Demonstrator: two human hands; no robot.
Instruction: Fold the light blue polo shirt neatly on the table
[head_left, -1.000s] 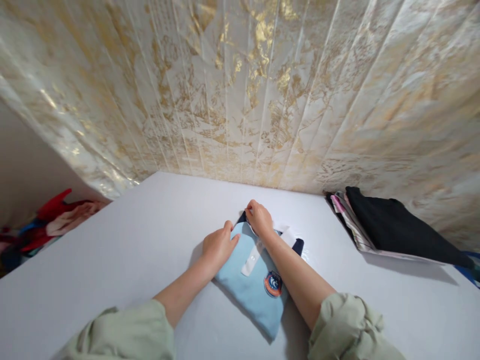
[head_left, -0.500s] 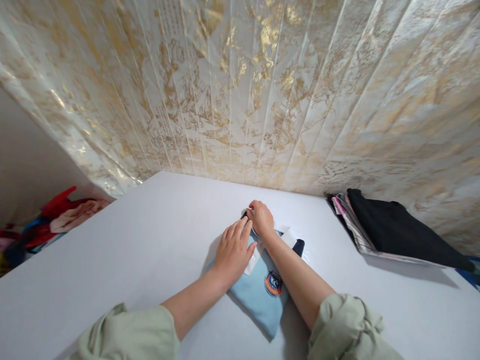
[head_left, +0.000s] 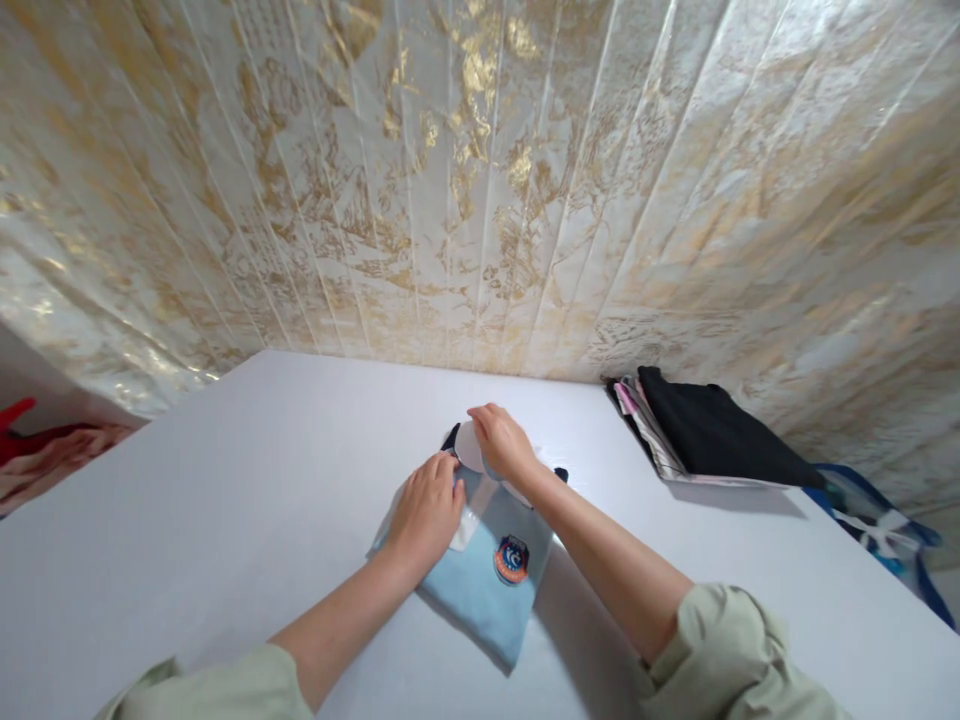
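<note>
Both hands shifted left with the view; left hand (head_left: 426, 512) now flat, fingers together, pressing the folded light-blue polo shirt (head_left: 480, 575) on the white table (head_left: 225, 520). Right hand (head_left: 501, 443) curled over the white collar (head_left: 469, 447), pinching it. Folded clothes stack (head_left: 705, 435) far right by the wall

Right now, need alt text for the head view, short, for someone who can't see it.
A folded light-blue polo shirt lies on a white table; the left hand presses flat on it and the right hand holds its white collar. A stack of folded clothes sits by the gold-marbled wall.
</note>
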